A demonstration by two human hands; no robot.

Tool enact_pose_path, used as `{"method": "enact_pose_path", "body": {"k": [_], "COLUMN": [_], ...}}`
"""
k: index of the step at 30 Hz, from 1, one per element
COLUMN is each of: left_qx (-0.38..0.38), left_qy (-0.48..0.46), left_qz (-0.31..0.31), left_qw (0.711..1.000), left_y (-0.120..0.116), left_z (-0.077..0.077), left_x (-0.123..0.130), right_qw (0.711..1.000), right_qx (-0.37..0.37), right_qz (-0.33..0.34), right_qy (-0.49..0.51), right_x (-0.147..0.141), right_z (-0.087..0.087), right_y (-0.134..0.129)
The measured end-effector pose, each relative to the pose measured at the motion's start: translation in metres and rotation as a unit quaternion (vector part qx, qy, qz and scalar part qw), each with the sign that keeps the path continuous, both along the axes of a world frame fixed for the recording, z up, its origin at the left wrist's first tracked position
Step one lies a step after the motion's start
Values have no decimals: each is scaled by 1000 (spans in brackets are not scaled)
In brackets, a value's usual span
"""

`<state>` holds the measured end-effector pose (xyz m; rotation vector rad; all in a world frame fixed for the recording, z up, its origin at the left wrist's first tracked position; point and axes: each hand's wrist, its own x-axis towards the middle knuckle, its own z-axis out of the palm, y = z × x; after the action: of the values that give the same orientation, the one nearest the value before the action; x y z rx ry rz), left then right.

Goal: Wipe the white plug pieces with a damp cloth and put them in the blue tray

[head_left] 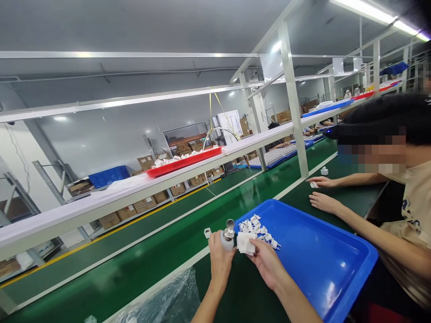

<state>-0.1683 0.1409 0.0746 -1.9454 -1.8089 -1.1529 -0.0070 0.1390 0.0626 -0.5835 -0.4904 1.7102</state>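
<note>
My left hand (219,258) is closed around a small whitish pump bottle (227,242) with a shiny metal top. Just to its right, my right hand (267,262) pinches a folded white wipe (246,242) between thumb and fingers. The wipe is held beside the bottle; whether they touch I cannot tell. Behind the wipe, several small white plug parts (256,226), some with pins showing, lie in the left end of a blue tray (319,242). A single white piece (207,233) sits on the green belt beyond my left hand.
Clear plastic film (168,298) lies at the front left. A co-worker's hands (325,202) are at the bench on the right, one with a small white piece. Above the green conveyor (151,249) runs a shelf (84,208) bearing a red tray (188,162) of white parts. A post (292,98) rises beyond the blue tray.
</note>
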Motion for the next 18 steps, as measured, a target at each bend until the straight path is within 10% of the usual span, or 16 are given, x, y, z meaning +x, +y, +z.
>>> {"method": "enact_pose_path", "body": {"k": [12,18], "left_qx": [-70,-153], "left_qy": [-184,-173], "left_qz": [56,69], "left_qw": [979,971], "left_y": [53,37], "left_z": [-23,-17], "left_x": [-3,-1], "right_qw": [998,997], "right_qx": [-35,-58], "right_qz": [-41,-27], "right_qy": [19,-45], "right_x": [31,19], "right_z": [-6,-19], "right_y": [-40,-58]}}
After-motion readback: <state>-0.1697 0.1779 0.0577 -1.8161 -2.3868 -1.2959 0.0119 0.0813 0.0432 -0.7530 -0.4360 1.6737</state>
